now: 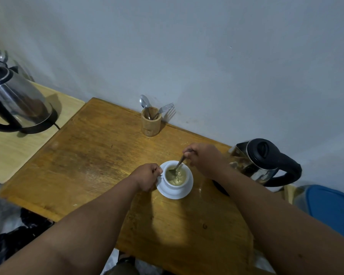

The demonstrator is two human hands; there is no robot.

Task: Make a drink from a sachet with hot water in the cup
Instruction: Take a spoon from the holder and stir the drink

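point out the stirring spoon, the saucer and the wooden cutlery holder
stirring spoon (179, 164), head view, on the handle between right hand and drink
saucer (188, 187), head view, on the bare right rim
wooden cutlery holder (151, 125), head view, on the front wall

This looks like a plain home corner used for making drinks. A worn wooden table (99, 155) stands against a bare painted wall (187, 46). Two electric kettles (18, 104) (264, 161) sit at either side, a wooden holder (151, 124) keeps spoons and a fork, and a cup (175, 178) stands on a saucer (187, 190).
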